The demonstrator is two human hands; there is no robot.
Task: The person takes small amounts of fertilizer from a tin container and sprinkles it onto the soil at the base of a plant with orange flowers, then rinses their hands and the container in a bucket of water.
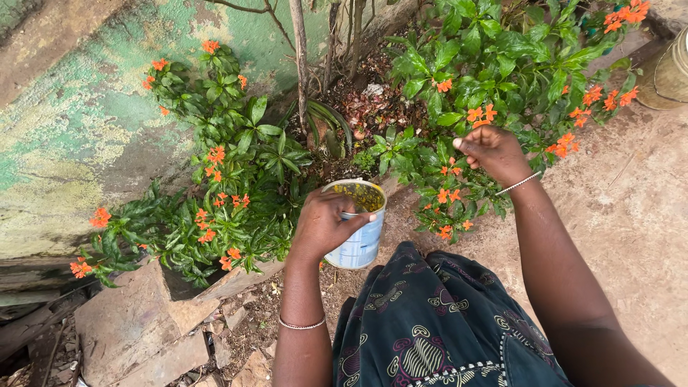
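Note:
My left hand (pixel 322 222) grips a white and blue tin can (pixel 362 240) by its rim. Yellow-green bits lie inside the can. My right hand (pixel 491 152) reaches into a bush of green leaves (pixel 494 57) with small orange flowers (pixel 480 113). Its fingers are pinched together at a flower cluster, though whether they hold a blossom I cannot tell. A thin bangle sits on each wrist. A second flowering bush (pixel 222 179) spreads to the left of the can.
A worn green-painted wall (pixel 79 129) stands at the left. Broken stone slabs (pixel 136 322) lie at the lower left. Thin bare stems (pixel 299 57) rise between the bushes. A metal vessel (pixel 666 72) stands at the right edge on bare earth. My dark patterned skirt (pixel 437 322) fills the bottom.

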